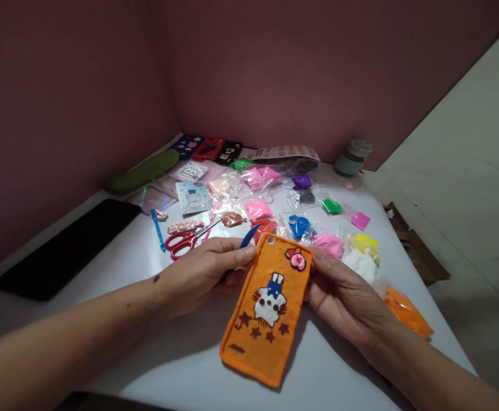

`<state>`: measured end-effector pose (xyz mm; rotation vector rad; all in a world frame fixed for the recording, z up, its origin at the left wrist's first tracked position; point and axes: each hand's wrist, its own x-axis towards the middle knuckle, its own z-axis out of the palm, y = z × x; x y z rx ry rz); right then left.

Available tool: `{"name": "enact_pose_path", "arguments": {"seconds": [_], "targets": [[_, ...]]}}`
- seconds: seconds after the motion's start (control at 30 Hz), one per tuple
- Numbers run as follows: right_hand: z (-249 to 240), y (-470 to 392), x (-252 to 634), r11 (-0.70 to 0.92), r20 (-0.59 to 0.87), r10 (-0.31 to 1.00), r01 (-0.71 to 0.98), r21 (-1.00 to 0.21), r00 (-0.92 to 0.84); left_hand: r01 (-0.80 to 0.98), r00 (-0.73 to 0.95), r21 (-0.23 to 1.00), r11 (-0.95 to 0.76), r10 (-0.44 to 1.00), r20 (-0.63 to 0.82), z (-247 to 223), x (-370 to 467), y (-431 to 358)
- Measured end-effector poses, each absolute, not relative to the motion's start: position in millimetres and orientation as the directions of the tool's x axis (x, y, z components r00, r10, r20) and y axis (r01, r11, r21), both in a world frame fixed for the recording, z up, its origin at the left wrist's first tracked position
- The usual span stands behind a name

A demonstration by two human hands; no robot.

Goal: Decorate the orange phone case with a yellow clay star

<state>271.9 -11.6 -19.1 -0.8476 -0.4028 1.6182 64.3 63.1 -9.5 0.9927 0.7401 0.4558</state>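
An orange phone case (249, 314), covered in clay decoration, is tilted above the table. It bears a white cat figure in blue, brown stars and a pink and red shape near the top. My right hand (343, 291) grips its upper right edge, fingers behind it. At the upper left edge, my left hand (223, 260) is closed around a blue plastic modelling tool (249, 235), whose flat tip points up. The left thumb touches or nearly touches the case's rim. The left fingers are partly hidden behind the case.
Red scissors (185, 242) and another blue tool (158, 231) lie to the left, near a black tablet-like slab (69, 245). Several clay bags, such as a pink one (258, 209), spread behind. Decorated cases (209, 148) and a jar (354, 158) stand farther back. An orange clay bag (407, 313) lies right.
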Motion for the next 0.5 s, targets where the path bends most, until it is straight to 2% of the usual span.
{"name": "enact_pose_path", "arguments": {"seconds": [0.17, 0.5], "targets": [[-17.0, -13.0, 271.9, -0.226, -0.261, 0.964, -0.694, -0.684, -0.057, -0.022, 0.718, 0.838, 0.545, 0.592, -0.367, -11.5, 63.5, 65.1], [-16.8, -15.3, 270.7, -0.245, -0.202, 0.969, -0.630, -0.737, -0.141, -0.082, 0.723, 0.810, 0.580, 0.594, -0.353, -8.7, 59.9, 65.6]]}}
